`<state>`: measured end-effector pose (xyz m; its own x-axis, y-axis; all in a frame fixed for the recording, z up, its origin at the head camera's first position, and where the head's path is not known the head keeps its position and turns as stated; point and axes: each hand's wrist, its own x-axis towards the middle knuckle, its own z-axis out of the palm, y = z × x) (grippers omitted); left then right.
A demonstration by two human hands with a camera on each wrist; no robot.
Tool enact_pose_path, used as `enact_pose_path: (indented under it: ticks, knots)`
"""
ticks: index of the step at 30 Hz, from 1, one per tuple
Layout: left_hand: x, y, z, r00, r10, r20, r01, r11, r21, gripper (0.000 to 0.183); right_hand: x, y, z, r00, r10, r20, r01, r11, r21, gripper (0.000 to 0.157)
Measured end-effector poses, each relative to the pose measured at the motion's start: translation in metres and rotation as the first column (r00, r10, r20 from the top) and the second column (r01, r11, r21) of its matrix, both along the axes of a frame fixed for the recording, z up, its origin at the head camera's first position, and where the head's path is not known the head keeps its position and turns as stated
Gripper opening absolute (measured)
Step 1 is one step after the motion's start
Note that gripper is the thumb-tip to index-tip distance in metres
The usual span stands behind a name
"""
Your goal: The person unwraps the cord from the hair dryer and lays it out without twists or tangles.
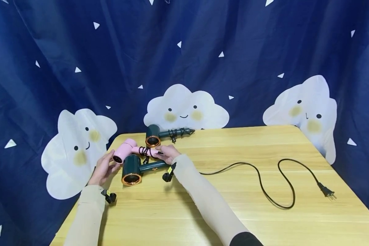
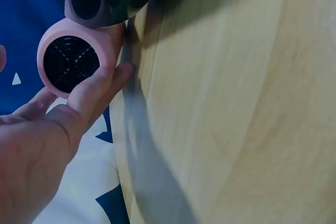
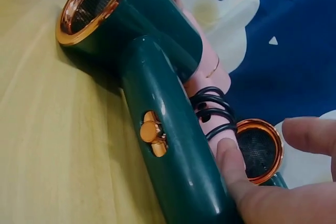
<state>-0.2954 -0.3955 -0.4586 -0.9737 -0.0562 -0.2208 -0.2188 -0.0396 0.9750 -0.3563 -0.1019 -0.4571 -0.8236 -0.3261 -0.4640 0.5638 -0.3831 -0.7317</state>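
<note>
A pink hair dryer point(image 1: 125, 150) lies between two dark green ones near the table's left edge, its black cord coiled round the handle. My left hand point(image 1: 103, 167) holds the pink barrel's end, thumb on one side and fingers on the other. At the handle's tip is my right hand point(image 1: 168, 153); the thumb point(image 3: 227, 158) presses on the handle, the index finger stands off it, and the other fingers are hidden. In front lies the nearer green hair dryer point(image 1: 131, 168), copper-ringed, partly covered by my right hand.
Behind the pink one lies the farther green hair dryer point(image 1: 153, 135), its cord wound round the handle. A loose black cord point(image 1: 259, 181) snakes right to a two-pin plug point(image 1: 325, 189). A blue curtain point(image 1: 203, 68) with white clouds surrounds the wooden table point(image 1: 233, 147).
</note>
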Motion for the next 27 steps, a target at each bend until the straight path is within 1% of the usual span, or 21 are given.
enact_pose_path:
  ticks: [2, 3, 6, 9, 12, 13, 16, 20, 23, 27]
  knots:
    - [0.001, 0.003, -0.002, 1.000, 0.022, -0.007, -0.022, 0.999, -0.026, 0.056, 0.001, 0.000, -0.001, 1.000, 0.000, -0.004, 0.001, 1.000, 0.016, 0.064]
    - [0.001, 0.004, -0.003, 0.999, 0.043, -0.012, -0.043, 0.998, -0.038, 0.055, 0.002, 0.000, -0.002, 1.000, -0.002, -0.013, 0.003, 0.999, 0.035, 0.060]
    - [0.002, 0.007, -0.002, 0.994, 0.109, -0.029, -0.111, 0.992, -0.058, 0.050, 0.005, 0.001, 0.000, 0.998, 0.008, -0.066, -0.001, 0.995, 0.098, 0.054]
    - [0.004, 0.010, 0.002, 0.980, 0.188, -0.056, -0.191, 0.981, -0.039, 0.041, 0.008, 0.000, 0.005, 0.991, 0.024, -0.135, -0.005, 0.990, 0.142, 0.049]
    - [0.008, 0.014, 0.011, 0.967, 0.234, -0.098, -0.234, 0.972, 0.006, 0.034, 0.010, -0.001, 0.010, 0.982, 0.029, -0.187, -0.003, 0.991, 0.133, 0.045]
    - [0.010, 0.016, 0.015, 0.963, 0.245, -0.113, -0.244, 0.969, 0.022, 0.033, 0.010, -0.001, 0.012, 0.980, 0.026, -0.197, -0.001, 0.992, 0.123, 0.043]
    - [0.016, 0.020, 0.026, 0.958, 0.247, -0.149, -0.239, 0.969, 0.068, 0.028, 0.012, 0.001, 0.018, 0.975, 0.010, -0.221, 0.015, 0.994, 0.111, 0.038]
    - [0.024, 0.028, 0.039, 0.945, 0.269, -0.185, -0.251, 0.961, 0.114, 0.019, 0.017, 0.005, 0.031, 0.965, -0.042, -0.257, 0.071, 0.992, 0.105, 0.033]
    - [0.027, 0.038, 0.048, 0.927, 0.291, -0.234, -0.271, 0.955, 0.118, 0.023, 0.020, 0.013, 0.042, 0.950, -0.089, -0.300, 0.122, 0.988, 0.093, 0.028]
    - [0.027, 0.059, 0.061, 0.903, 0.313, -0.295, -0.283, 0.949, 0.138, 0.024, 0.020, 0.030, 0.051, 0.923, -0.142, -0.358, 0.184, 0.979, 0.084, 0.029]
